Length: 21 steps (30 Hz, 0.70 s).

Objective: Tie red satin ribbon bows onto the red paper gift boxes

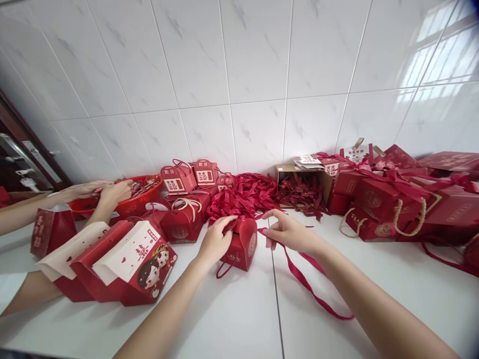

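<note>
A small red gift box [239, 251] with a gold emblem on its side flap stands at the middle of the white table, a thin red cord loop at its lower left. My left hand [217, 240] is closed on the top of this box. Just right of the box, my right hand [281, 230] pinches the end of a long dark red ribbon [303, 281], which trails down to the right across the table. Behind the box lies a big heap of loose red ribbons [249, 194].
Red and white gift boxes [130, 257] and a red basin [144, 192] stand at left, where another person's hands [116, 194] reach. An open carton [282, 177] stands behind. Stacked red boxes [379, 199] fill the right, near the tiled wall [258, 65].
</note>
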Motion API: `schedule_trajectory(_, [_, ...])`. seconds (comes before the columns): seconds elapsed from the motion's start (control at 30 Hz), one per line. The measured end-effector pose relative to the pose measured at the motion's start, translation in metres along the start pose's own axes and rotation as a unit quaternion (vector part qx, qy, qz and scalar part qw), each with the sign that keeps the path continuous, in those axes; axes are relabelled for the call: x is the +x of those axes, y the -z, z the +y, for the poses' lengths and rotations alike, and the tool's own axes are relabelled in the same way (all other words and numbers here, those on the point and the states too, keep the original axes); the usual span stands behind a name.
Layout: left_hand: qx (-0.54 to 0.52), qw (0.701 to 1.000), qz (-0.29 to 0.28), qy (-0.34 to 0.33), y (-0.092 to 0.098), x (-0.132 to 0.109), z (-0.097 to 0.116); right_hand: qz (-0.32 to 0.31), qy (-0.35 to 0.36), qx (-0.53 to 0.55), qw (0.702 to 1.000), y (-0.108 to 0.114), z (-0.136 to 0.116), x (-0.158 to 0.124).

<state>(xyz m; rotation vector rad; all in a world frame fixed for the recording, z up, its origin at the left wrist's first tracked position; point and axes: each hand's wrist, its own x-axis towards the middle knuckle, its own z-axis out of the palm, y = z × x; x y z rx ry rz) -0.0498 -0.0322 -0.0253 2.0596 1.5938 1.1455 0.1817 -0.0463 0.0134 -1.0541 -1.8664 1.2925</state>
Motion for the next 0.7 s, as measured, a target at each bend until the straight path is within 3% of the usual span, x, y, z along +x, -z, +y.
schedule_trajectory(0.1, [-0.034,0.999,0.001,-0.001,-0.009,-0.002,0.003,-0.003,-0.006,0.017,1.0,-0.006,0.002,0.002])
schedule_trajectory(0.3, [-0.151,0.987,-0.006,0.058,-0.014,-0.018,0.008,-0.041,-0.015,0.078,0.996,-0.015,-0.003,-0.001])
schedule_trajectory(0.7, [-0.151,0.986,-0.01,0.063,-0.013,-0.027,0.015,-0.076,-0.053,0.097,0.991,-0.022,-0.009,-0.001])
